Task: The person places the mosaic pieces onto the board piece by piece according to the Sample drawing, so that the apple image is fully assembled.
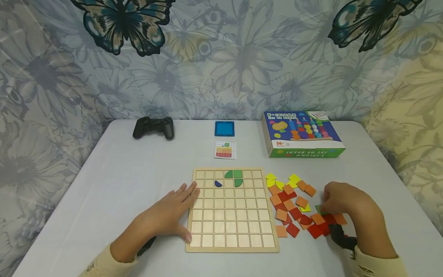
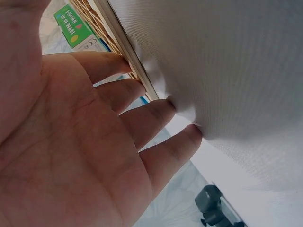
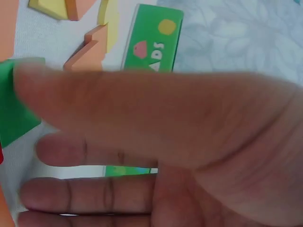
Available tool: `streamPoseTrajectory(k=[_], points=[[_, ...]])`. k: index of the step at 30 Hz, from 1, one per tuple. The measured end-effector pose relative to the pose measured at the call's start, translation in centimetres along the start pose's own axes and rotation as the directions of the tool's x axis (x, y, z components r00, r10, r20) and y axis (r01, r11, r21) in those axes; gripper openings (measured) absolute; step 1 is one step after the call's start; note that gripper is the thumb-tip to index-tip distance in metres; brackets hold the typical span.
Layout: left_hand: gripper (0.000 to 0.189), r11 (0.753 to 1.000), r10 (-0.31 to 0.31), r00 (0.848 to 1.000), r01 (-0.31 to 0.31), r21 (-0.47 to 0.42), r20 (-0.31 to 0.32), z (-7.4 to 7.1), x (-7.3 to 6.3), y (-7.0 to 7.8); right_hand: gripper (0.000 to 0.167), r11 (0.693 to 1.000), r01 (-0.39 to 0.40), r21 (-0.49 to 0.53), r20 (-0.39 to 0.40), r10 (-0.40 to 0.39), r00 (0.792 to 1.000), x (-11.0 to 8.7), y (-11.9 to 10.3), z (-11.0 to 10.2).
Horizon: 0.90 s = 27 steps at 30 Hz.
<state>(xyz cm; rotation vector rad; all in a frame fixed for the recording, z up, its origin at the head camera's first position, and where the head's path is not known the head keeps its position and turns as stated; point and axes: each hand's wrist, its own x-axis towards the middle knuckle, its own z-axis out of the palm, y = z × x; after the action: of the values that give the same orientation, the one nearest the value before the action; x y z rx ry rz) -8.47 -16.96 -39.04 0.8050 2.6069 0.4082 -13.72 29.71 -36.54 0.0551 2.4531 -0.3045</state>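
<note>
The wooden grid board (image 1: 232, 248) lies in front of me. Green pieces (image 1: 238, 174) and one dark blue piece (image 1: 218, 184) sit in its top rows. My left hand (image 1: 169, 211) is spread along the board's left edge, fingertips at the frame and thumb near the lower corner. In the left wrist view its fingers (image 2: 170, 146) reach down to the white cloth. To the right of the board, my right hand (image 1: 346, 198) is over the loose tiles, pinching a green tile (image 3: 19, 104). The thumb overlaps that tile, and the index finger is mostly hidden behind the thumb.
Loose red, orange and yellow tiles (image 1: 288, 205) spread right of the board. Behind it lie a pattern card (image 1: 225, 150) and a blue square frame (image 1: 224, 128). A black game controller (image 1: 154, 127) is at back left, a game box (image 1: 304, 134) at back right.
</note>
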Motion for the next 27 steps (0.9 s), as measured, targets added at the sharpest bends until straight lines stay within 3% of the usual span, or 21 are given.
streamPoseTrajectory(k=[4, 12, 16, 21, 27], points=[[0.125, 1.0, 0.0, 1.0, 0.0, 0.004, -0.004, 0.0, -0.1, 0.0, 0.043, 1.0, 0.01, 0.023, 0.013, -0.01, 1.0, 0.0, -0.7, 0.2], [0.127, 1.0, -0.003, 1.0, 0.003, -0.007, -0.005, 0.1, -0.2, -0.1, 0.031, 0.998, 0.068, 0.014, 0.013, -0.068, 0.998, 0.0, -2.2, 0.4], [0.127, 1.0, -0.005, 1.0, 0.005, -0.017, -0.002, 0.1, -0.1, -0.1, 0.024, 0.993, 0.1, 0.056, 0.014, -0.101, 0.995, -0.3, -2.2, 0.2], [0.127, 1.0, -0.007, 1.0, 0.007, -0.007, -0.005, 0.1, 0.0, 0.0, 0.016, 0.97, 0.209, 0.126, 0.003, -0.211, 0.977, -0.7, -2.3, -0.1], [0.126, 1.0, -0.002, 1.0, 0.003, -0.011, 0.002, 0.0, 0.0, 0.0, 0.01, 0.93, 0.333, 0.157, -0.101, -0.32, 0.942, -0.8, -3.9, -0.1]])
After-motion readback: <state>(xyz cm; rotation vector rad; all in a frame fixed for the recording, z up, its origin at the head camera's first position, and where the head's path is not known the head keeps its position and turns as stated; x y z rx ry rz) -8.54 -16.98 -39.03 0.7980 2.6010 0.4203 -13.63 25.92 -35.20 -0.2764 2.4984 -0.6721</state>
